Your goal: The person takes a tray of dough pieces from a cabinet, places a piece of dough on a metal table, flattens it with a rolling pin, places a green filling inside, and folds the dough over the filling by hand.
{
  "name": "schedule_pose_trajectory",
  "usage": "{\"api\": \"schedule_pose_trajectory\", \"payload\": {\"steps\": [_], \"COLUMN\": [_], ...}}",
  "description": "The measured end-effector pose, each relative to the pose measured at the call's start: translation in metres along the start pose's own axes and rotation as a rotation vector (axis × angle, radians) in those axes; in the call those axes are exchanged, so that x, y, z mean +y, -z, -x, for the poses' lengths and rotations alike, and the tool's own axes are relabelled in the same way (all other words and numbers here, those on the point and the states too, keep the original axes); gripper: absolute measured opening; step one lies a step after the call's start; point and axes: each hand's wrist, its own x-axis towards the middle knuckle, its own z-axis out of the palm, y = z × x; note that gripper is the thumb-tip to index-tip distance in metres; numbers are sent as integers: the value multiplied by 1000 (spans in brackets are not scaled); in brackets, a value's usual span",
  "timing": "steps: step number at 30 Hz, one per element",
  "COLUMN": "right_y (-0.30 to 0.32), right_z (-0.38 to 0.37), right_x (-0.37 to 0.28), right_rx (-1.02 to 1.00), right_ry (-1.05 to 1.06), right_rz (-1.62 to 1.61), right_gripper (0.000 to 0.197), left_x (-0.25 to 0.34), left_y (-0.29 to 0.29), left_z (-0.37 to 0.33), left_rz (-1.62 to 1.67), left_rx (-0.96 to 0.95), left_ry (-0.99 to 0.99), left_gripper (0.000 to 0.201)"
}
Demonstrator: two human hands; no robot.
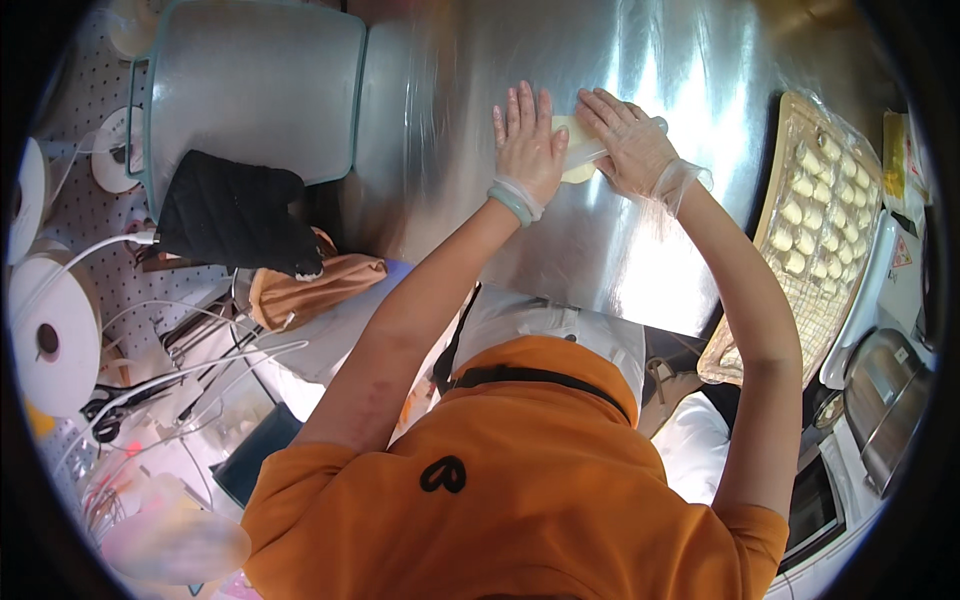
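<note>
A small, pale, flattened sheet of dough point(577, 173) lies on the steel table point(440, 120), showing between and below the two hands, with a smooth, translucent rolling pin point(590, 150) set slantwise across it. The pin is covered at its right part by the right hand point(628, 148), held flat with fingers extended; the left hand point(530, 150) is likewise spread flat, its thumb beside the pin's other end, though how much of that end is pressed cannot be told. Neither hand is closed into a grip. For an even sheet, pressure is probably best shared equally by both palms, with the dough turned between passes so that no edge is left thick. Wrinkling of the thin clear glove point(688, 178) under the pin should be avoided. To the right, pale rounded pieces point(815, 210) are kept in rows on a film-covered tray point(733, 350).
</note>
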Motion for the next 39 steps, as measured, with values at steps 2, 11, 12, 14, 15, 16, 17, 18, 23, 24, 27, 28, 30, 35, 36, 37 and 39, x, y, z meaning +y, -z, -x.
{"api": "schedule_pose_trajectory", "payload": {"steps": [2, 11, 12, 14, 15, 16, 17, 18, 23, 24, 27, 28, 30, 35, 36, 37, 39], "right_y": [3, -16, -13, -11, -14, -19, -23, -28, -24, -17, -27, -34, -40, -64, -66, -67, -63], "right_z": [8, 57, 59, 61, 64, 66, 64, 59, 39, 36, 37, 38, 42, 56, 60, 63, 59], "right_x": [-3, -15, -20, -34, -43, -53, -65, -75, -91, -92, -97, -102, -118, -145, -146, -145, -149], "right_rx": [-155, 30, 9, 194, 188, 181, 179, 212, 204, 233, 94, 62, 16, 145, 146, 146, 256], "right_ry": [-16, -18, -45, -129, -224, -322, -399, -441, -606, -624, -725, -739, -748, -648, -630, -611, -633], "right_rz": [17, 64, 43, 19, -17, -53, -37, -51, -5, 46, 65, 83, 68, 187, 116, 44, 50], "right_gripper": [66, 42, 38, 31, 31, 32, 31, 32, 47, 52, 66, 66, 64, 51, 49, 47, 45], "left_x": [11, 38, 36, 30, 27, 23, 17, 11, -16, -16, -18, -19, -22, -35, -39, -43, -42], "left_y": [1, 4, 9, 25, 35, 45, 48, 42, 3, 1, 4, 6, 12, 19, 20, 22, 32], "left_z": [9, 47, 43, 29, 17, -1, -17, -31, -59, -57, -47, -38, -24, 0, 3, 5, -2], "left_rz": [-30, 200, 204, 215, 213, 211, 210, 170, -68, -71, -84, -86, -84, -44, 15, 74, 153], "left_rx": [36, -30, 0, 54, 63, 72, 86, 47, -128, -109, -84, -102, -125, -168, -162, -156, -91], "left_ry": [26, 16, 3, -28, -79, -130, -179, -239, -504, -503, -499, -496, -496, -517, -514, -512, -532], "left_gripper": [61, 64, 64, 64, 63, 62, 62, 61, 59, 59, 60, 61, 61, 63, 64, 64, 64]}}
